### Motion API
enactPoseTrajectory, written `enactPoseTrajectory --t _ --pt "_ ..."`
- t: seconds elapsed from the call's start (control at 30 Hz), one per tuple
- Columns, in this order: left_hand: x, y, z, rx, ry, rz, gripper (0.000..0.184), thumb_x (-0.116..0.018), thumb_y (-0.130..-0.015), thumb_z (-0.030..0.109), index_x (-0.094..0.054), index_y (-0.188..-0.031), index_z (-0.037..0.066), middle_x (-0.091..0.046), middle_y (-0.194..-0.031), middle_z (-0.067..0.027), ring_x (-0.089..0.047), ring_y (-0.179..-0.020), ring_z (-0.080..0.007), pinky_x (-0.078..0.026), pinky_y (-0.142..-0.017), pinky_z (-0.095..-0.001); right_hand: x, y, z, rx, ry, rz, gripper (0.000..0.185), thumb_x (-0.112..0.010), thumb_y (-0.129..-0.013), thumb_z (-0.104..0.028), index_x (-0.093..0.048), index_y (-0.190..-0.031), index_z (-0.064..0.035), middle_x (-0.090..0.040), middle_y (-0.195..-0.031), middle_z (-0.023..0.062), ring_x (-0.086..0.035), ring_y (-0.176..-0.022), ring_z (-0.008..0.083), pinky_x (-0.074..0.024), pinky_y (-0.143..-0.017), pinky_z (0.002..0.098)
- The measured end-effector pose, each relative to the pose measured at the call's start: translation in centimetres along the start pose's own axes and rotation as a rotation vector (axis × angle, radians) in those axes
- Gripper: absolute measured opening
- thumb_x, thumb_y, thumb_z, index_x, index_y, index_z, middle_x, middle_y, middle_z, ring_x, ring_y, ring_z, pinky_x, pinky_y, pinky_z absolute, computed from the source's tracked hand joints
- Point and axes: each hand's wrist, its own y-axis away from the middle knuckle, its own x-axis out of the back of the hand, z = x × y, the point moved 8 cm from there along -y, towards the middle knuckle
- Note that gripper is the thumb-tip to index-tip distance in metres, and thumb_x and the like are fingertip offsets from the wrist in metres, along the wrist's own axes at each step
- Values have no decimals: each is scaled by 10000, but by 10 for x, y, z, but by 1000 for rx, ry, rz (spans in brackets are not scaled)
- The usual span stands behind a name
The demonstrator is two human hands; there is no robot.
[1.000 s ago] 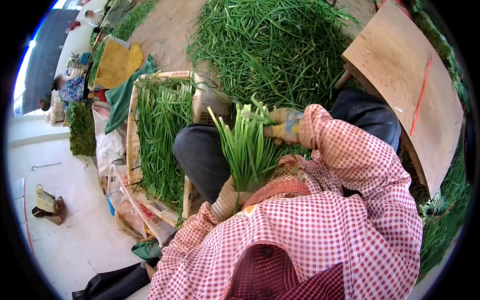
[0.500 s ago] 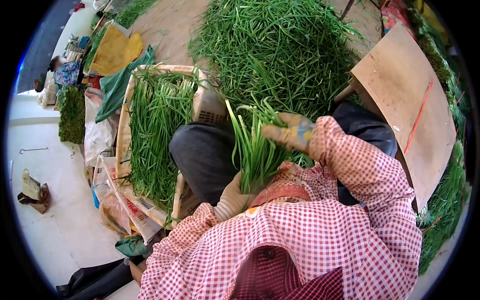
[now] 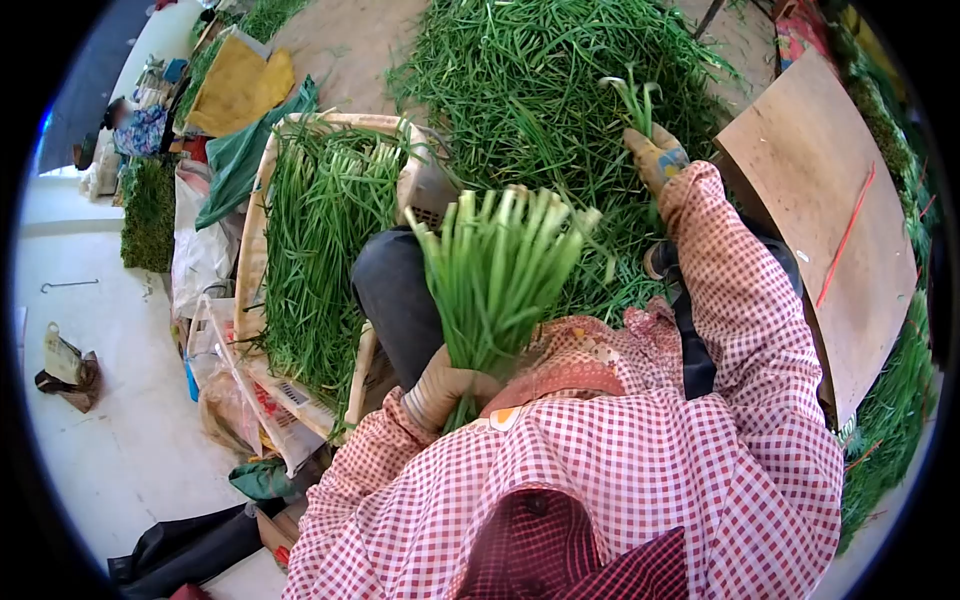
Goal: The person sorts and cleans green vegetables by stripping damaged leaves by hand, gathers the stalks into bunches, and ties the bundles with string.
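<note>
Pale floor (image 3: 90, 400) lies off to my left, and brown ground (image 3: 335, 60) shows beyond my crate (image 3: 410, 175), with a person in a blue patterned top (image 3: 140, 132) well apart in the far background. My left hand (image 3: 445, 390) is closed round a thick bunch of green stalks (image 3: 495, 280), low down near my lap, whitish cut ends fanned upward. I take it I grip the leafy part so that those ends stand free and easy to see. My right hand (image 3: 655, 155) reaches out over the big loose heap (image 3: 550, 100), pinching a few stalks (image 3: 637, 103) with their pale ends up, well apart from the bunch. Perhaps they are held this way round to match the others. Beside my left knee (image 3: 395, 290), the crate holds more greens (image 3: 330, 240), many laid lengthwise, likely for neatness; it sits close enough, I judge, to spare me stretching. On my right a brown board (image 3: 800, 170) leans outward, a red strip (image 3: 847, 235) across it; why it is placed there, I cannot tell.
</note>
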Motion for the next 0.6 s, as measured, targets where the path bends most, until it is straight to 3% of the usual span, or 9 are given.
enactPoseTrajectory --t 0.07,0.1,0.3,0.37,0.43,0.5,0.53,0.57,0.6 --pt "6 4 1 17 -4 -65 454 -648 -654 -4 -547 -1095 -41 -561 -811 -94 -478 -550 -163 -387 -465 -295 5 18 16 -195 101 55 210 -648 -863 -267 -604 -978 -97 -611 -664 -6 -454 -369 84 -370 -325 206" --pt "5 6 2 15 -16 -65 454 -648 -654 -4 -547 -1095 -41 -561 -811 -94 -478 -550 -163 -387 -465 -295 2 25 37 -284 -48 -53 199 -632 -875 -271 -606 -963 -95 -635 -699 11 -460 -363 85 -361 -319 201" --pt "-1 9 2 -9 117 -94 480 -684 -655 13 -559 -1117 -20 -593 -898 -112 -548 -667 -184 -447 -546 -293 -30 92 -7 -222 -230 -296 268 -577 -914 -330 -606 -982 -73 -638 -704 17 -439 -380 43 -336 -318 182" --pt "-8 7 1 -58 49 -32 475 -672 -654 -23 -569 -1118 -12 -607 -937 -110 -564 -717 -186 -467 -592 -295 -42 107 -18 -216 -304 -524 310 -537 -931 -351 -603 -1013 -60 -630 -733 25 -427 -393 38 -334 -328 172" --pt "-9 7 4 -104 -21 27 476 -660 -653 -58 -579 -1119 -4 -621 -975 -108 -580 -768 -188 -487 -637 -297 -53 127 -34 -324 -261 -564 624 -598 -858 -488 -459 -1223 -2 -644 -907 72 -482 -437 32 -400 -357 151" --pt "-6 5 4 -119 -315 -5 606 -627 -559 -117 -566 -1153 -13 -627 -1065 -101 -589 -930 -202 -494 -804 -307 -64 138 -36 -248 91 -662 749 -663 -806 -498 -391 -1293 1 -642 -925 84 -506 -451 41 -403 -352 162" --pt "-7 5 7 -206 -446 -40 586 -630 -573 -108 -568 -1148 -15 -625 -1064 -98 -590 -920 -197 -498 -788 -307 -71 135 -32 -211 89 -726 743 -676 -824 -424 -352 -1316 29 -645 -897 78 -522 -464 45 -406 -352 168" --pt "-8 6 10 -299 -573 -64 565 -633 -587 -99 -570 -1143 -16 -623 -1064 -95 -590 -910 -193 -502 -771 -308 -85 128 -19 -390 -622 -961 623 -658 -858 -355 -393 -1301 -6 -644 -799 40 -549 -503 58 -409 -365 169" --pt "-8 8 7 -138 -290 -60 550 -634 -606 -82 -568 -1148 -15 -622 -1048 -91 -586 -896 -193 -503 -741 -311 -76 124 -24 -296 -265 -791 526 -636 -877 -328 -441 -1264 -30 -640 -792 38 -559 -529 67 -414 -366 177"
